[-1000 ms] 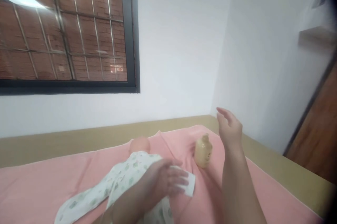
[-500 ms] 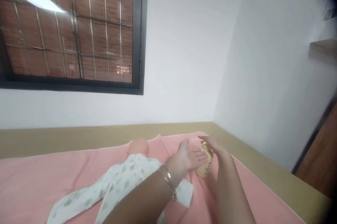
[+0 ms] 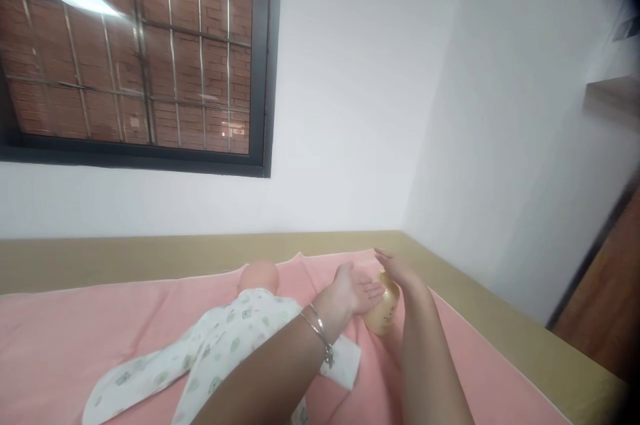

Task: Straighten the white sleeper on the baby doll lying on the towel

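My left hand [image 3: 356,293], with a silver bracelet at the wrist, is held palm up with its fingers stretched out. Its fingertips lie in front of a pale yellow bottle [image 3: 386,315] standing on the pink cloth [image 3: 320,275]. Over the top of this bottle reaches my right hand [image 3: 400,270], fingers extended and partly hidden behind the wrist; whether it touches the bottle's top cannot be made out. To the left lies a baby doll [image 3: 261,276] in a white suit [image 3: 250,318] printed with green shapes. My left forearm covers part of the suit.
The cloth lies over a tan surface [image 3: 150,255] that meets the white wall [image 3: 345,92]. A dark-framed window [image 3: 263,78] with bars is at the upper left. A brown wooden panel [image 3: 605,292] stands at the right edge.
The view has shifted slightly, so doll, bottle and arms sit a little further left. Both hands keep nearly the same pose beside and above the bottle.
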The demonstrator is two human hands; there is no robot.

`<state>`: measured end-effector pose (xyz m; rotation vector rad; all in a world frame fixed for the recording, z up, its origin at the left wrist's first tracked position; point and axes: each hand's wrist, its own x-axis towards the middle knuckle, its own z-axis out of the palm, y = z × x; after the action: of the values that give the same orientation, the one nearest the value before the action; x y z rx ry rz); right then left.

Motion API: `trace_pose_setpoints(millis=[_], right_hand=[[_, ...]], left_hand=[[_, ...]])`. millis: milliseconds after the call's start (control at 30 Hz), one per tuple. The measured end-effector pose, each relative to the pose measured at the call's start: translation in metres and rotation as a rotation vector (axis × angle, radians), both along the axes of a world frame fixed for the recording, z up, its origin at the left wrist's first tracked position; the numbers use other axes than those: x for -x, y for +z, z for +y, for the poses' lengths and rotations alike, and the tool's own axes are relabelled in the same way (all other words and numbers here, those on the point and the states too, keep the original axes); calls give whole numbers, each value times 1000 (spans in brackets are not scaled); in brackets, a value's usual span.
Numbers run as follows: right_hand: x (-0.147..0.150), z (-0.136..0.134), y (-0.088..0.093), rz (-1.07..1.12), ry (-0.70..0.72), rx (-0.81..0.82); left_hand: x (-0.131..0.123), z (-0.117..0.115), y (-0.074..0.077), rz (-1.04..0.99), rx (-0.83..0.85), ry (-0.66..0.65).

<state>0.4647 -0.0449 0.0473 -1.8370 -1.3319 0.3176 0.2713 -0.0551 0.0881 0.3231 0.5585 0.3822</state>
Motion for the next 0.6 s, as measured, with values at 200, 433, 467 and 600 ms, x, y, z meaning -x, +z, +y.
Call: trace_pose_setpoints(millis=[200, 433, 467, 600], right_hand=[[1, 0, 4, 126, -41, 26], [16, -14, 10, 120, -56, 30], [19, -17, 13, 109, -77, 31], [44, -30, 41, -127, -234, -224]], left_hand=[[1, 1, 2, -27, -17, 0], [-2, 12, 8, 13, -78, 40], [-1, 13, 11, 0, -86, 50], [17, 8, 30, -106, -139, 63]])
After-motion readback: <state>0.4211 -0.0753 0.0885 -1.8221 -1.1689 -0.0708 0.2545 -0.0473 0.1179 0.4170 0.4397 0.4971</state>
